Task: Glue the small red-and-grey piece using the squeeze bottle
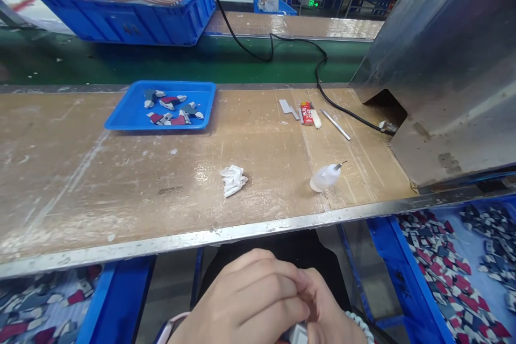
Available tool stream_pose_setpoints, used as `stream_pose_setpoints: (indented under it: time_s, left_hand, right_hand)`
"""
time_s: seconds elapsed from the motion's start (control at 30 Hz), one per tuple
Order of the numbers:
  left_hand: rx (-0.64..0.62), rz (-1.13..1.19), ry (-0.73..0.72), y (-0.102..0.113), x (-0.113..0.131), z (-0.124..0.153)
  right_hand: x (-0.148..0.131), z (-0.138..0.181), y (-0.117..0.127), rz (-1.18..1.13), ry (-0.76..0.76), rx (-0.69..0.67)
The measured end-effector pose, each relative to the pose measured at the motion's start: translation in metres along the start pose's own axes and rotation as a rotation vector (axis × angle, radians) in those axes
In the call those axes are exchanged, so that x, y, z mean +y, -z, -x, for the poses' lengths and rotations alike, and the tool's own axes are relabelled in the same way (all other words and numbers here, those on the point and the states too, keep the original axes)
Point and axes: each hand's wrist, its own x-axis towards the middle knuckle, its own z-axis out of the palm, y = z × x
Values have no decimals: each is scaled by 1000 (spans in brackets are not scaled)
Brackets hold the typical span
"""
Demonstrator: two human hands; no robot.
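Both hands' fingers (258, 290) curl together, pinching a small grey piece (299, 333) beneath them

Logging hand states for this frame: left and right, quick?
Left hand: curled shut over the right, contents hidden.
Right hand: closed, pinching a small grey-white piece.

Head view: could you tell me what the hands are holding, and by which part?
The left hand and right hand pinch a small white piece by its top; what it is cannot be told.
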Motion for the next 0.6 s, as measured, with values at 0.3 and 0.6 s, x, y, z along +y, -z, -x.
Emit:
stream_pose_setpoints:
  time_s: [0.3, 0.6]
  left_hand:
    - [84, 132, 0, -23, -8, 3]
    - [114, 257, 13, -28, -9, 9]
  right_hand:
    - [-28, 8, 15, 233, 86, 9]
    - [23, -12, 29, 418, 118, -99]
